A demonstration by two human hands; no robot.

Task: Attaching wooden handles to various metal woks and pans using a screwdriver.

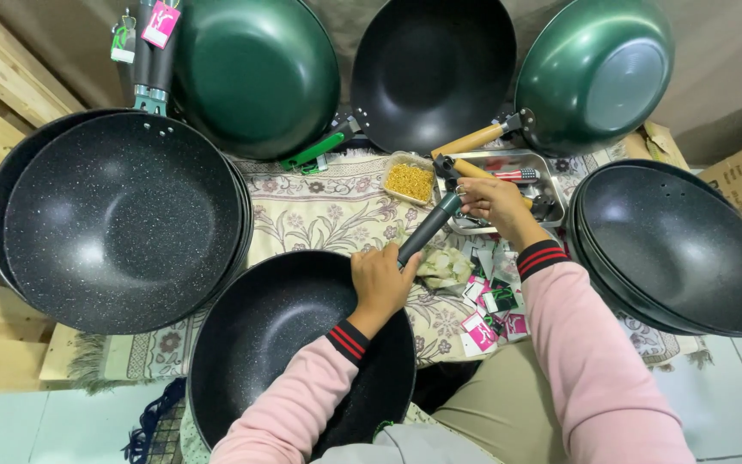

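Over the lap, left hand (pixel 381 279) grip shut on pan handle (pixel 427 228), right hand (pixel 493 200) pinching its tip.

Your left hand (pixel 381 282) is gripping the dark handle (pixel 428 228) of the speckled black wok (pixel 276 344) in your lap. Your right hand (pixel 495 202) is pinching the handle's far end, just beside the metal tray (pixel 551 185) and above the scattered tags (pixel 491 309).

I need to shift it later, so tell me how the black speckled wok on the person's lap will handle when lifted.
The black speckled wok looks rigid metal, so probably stiff and fairly heavy. Its rounded bowl suggests it may rock or tip if set down. The left hand grips where the dark handle joins it, so lifting by the handle alone likely feels front-heavy.
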